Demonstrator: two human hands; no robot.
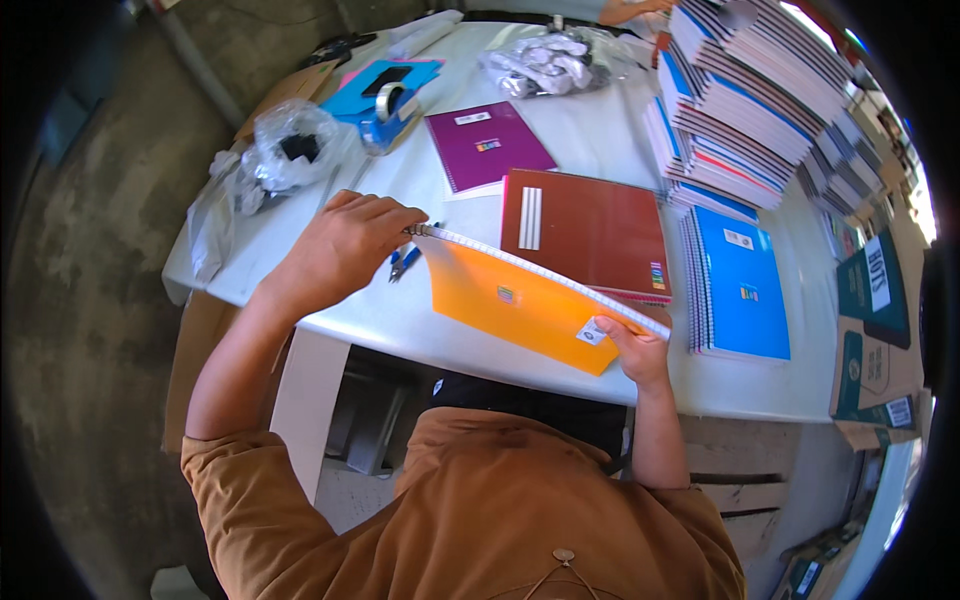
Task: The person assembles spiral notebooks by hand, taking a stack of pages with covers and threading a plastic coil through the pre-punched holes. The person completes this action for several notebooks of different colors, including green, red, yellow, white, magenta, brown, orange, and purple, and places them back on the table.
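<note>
An orange spiral notebook (520,305) is held tilted over the table's front edge, its coiled edge uppermost and its cover facing me. My right hand (640,352) grips its right end, thumb on the cover by a small white label. At the other end, the closed fingers of my left hand (360,235) pinch the tip of the wire coil. Just below that hand lies a small blue-handled tool (404,264), partly hidden. Behind the orange notebook rests a brown notebook (590,225) on top of a pink-edged one. Farther back is a purple notebook (487,145).
Blue spiral notebooks (745,290) lie to the right, before a tall notebook stack (740,110). A cardboard box (875,350) stands at the far right. Back left are a blue tape dispenser (388,125) and plastic bags (290,150). Another person's hand (635,10) shows at the far edge.
</note>
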